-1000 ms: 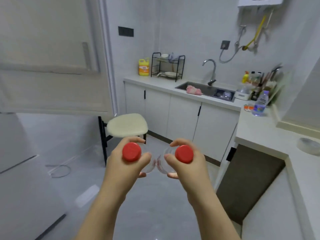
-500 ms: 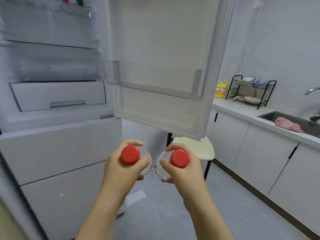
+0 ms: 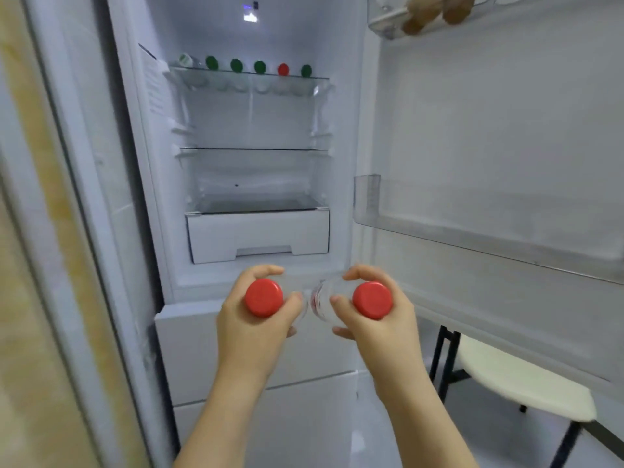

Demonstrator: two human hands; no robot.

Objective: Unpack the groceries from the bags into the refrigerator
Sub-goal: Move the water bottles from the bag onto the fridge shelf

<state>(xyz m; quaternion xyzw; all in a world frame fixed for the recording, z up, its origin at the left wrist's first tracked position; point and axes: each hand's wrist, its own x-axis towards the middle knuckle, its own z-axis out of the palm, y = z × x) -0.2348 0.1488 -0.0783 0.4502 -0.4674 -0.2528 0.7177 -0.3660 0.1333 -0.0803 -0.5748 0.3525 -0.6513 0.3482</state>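
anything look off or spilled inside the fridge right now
Nothing stands out: the bottles on the top shelf lie in an even row, caps outward, the lower shelf looks level, and no spill shows.

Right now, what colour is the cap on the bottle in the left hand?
Red; the cap shows best in the head view.
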